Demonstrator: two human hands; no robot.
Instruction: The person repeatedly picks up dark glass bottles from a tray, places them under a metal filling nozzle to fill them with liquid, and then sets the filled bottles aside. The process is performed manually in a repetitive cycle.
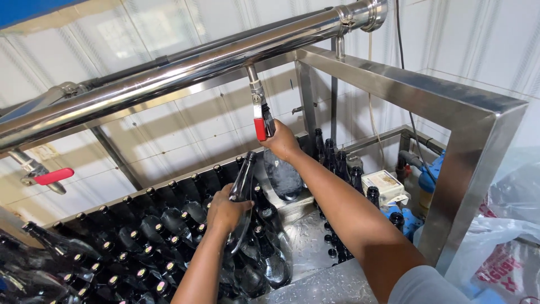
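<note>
Right hand [281, 142]: raised to the red-handled valve lever [260, 123] that hangs from the long steel pipe [185, 70]; fingers closed around the lever's lower end.

Left hand [226, 209]: fingers clamped on a dark glass bottle [243, 179], held by its body, tilted, its neck pointing up and to the right toward the valve. The bottle sits above the packed rows, just left of the right forearm.

Bottle stock [140, 231]: many dark glass bottles, upright and shoulder to shoulder in rows, filling the steel bench [315, 284] on the left and centre; a few at the far left lie tilted. A second, smaller group of dark bottles [337, 163] stands behind the right arm, near the frame upright.

Fixtures: square steel frame [478, 129] at right; a second red-handled valve [52, 177] at far left, below the pipe; white tiled wall [185, 121] behind.

Sundries, right side: small white box [383, 183], blue plastic item [430, 180] beside it, clear plastic bags [506, 236] outside the frame.
</note>
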